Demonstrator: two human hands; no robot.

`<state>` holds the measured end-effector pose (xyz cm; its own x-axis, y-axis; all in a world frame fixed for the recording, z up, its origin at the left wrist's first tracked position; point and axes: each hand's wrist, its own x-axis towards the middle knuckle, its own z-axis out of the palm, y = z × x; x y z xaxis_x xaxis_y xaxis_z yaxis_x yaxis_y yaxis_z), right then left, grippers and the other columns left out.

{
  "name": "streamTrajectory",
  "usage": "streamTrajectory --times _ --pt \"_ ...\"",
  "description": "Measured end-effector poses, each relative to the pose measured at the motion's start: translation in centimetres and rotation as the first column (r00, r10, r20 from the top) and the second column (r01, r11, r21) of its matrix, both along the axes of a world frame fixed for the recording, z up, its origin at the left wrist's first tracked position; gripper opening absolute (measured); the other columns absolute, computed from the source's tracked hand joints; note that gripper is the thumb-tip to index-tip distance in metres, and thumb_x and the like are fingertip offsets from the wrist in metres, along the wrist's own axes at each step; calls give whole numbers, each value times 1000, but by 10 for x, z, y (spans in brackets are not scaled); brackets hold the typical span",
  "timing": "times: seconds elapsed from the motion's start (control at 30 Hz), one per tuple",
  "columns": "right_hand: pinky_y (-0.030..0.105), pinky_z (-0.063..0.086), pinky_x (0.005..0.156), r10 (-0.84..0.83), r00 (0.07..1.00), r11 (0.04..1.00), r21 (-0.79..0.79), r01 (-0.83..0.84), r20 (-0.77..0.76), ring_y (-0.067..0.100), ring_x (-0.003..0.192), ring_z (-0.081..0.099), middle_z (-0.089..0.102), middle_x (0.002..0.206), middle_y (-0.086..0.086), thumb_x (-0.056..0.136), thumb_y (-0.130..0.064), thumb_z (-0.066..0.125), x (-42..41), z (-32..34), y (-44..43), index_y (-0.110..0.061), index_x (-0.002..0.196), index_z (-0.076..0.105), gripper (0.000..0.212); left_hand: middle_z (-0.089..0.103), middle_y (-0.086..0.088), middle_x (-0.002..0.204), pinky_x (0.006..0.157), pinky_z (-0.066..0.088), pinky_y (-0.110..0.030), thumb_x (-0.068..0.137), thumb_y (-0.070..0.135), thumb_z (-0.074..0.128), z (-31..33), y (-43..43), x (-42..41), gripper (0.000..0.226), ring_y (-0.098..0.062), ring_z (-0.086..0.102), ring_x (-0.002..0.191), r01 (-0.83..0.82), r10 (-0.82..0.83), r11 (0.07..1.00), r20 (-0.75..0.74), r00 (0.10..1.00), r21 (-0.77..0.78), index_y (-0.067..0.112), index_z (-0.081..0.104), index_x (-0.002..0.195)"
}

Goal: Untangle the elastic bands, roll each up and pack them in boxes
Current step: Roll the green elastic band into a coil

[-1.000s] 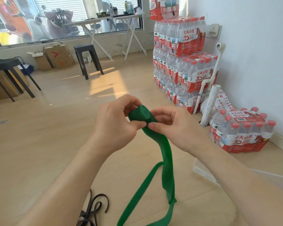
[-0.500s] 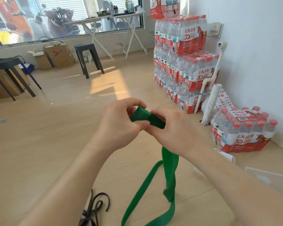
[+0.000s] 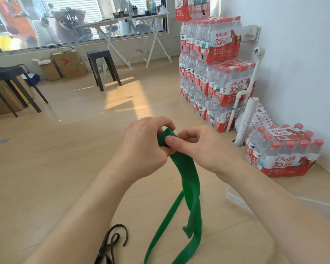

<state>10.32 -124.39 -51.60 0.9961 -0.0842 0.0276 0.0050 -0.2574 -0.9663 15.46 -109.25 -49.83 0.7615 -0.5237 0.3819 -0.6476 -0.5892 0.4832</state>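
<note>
A wide green elastic band (image 3: 190, 183) hangs from both my hands down to the wooden floor, its top end wound into a small roll between my fingers. My left hand (image 3: 143, 147) wraps around the roll from the left. My right hand (image 3: 200, 147) pinches it from the right, thumb pressed on the green surface. The loose tail loops and twists below. A thin black band (image 3: 111, 242) lies tangled on the floor near the bottom edge. A clear plastic box (image 3: 236, 199) sits on the floor under my right forearm, partly hidden.
Stacked packs of water bottles (image 3: 211, 69) stand against the right wall, with one more pack (image 3: 282, 151) on the floor beside white pipes (image 3: 246, 121). Black stools (image 3: 103, 69) and cardboard boxes (image 3: 65, 63) sit further back by the window.
The roll has turned in my fingers and my right thumb now lies across it. The hanging tail has shifted slightly and swings lower to the right.
</note>
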Motion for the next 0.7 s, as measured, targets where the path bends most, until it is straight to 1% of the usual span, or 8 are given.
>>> streamTrajectory --times 0.07,0.13,0.23,0.3,0.4,0.5,0.6,0.7 --pt "39 57 86 26 999 998 49 -28 28 25 85 72 75 87 11 77 -36 73 0 0 -4 -6 94 73 34 53 5 68 61 47 -37 65 18 82 1 0 -1 38 -15 49 63 42 -48 997 -93 995 -57 31 59 91" --pt "40 56 89 70 996 993 97 -74 46 27 90 71 75 92 14 83 -21 71 0 -1 -10 -4 100 72 24 59 -14 78 70 52 -44 60 12 87 7 2 -1 48 -28 55 73 113 -146 984 -259 955 -139 31 62 97" --pt "41 52 95 145 988 978 147 -151 49 26 97 70 74 100 12 82 -19 70 1 -3 -16 -5 108 70 30 54 -29 99 81 52 -44 61 5 86 14 9 1 63 -38 55 94 233 -322 940 -417 850 -251 31 64 114" --pt "38 53 93 214 975 945 242 -220 53 26 98 69 73 104 12 82 -18 70 1 -4 -20 -5 111 69 32 53 -26 105 85 51 -50 61 10 85 14 14 6 60 -40 52 99 263 -388 910 -439 810 -319 30 66 115" --pt "28 53 82 312 948 882 352 -315 68 21 93 69 73 101 10 85 -14 66 0 -4 -21 -1 113 66 31 60 -12 108 86 46 -61 55 19 85 15 18 7 55 -44 49 100 275 -451 869 -428 784 -412 25 71 107" --pt "27 53 78 377 923 829 416 -373 77 19 87 68 72 96 8 81 -15 63 -2 -2 -20 4 115 63 38 69 -4 97 84 45 -65 52 22 83 18 19 3 51 -44 54 99 275 -475 850 -427 769 -450 22 72 101" --pt "28 54 73 385 921 806 464 -368 61 20 81 68 72 91 11 77 -18 69 -2 -2 -17 5 118 59 48 73 -7 94 78 47 -62 54 17 84 22 21 1 49 -44 61 94 295 -475 862 -454 754 -412 13 67 100" --pt "33 47 67 375 927 788 519 -331 21 26 74 62 70 82 13 66 -32 84 -1 -4 -16 -12 114 52 61 74 -10 85 69 55 -46 55 5 87 25 22 -1 51 -37 68 79 274 -426 893 -468 774 -359 7 62 99"
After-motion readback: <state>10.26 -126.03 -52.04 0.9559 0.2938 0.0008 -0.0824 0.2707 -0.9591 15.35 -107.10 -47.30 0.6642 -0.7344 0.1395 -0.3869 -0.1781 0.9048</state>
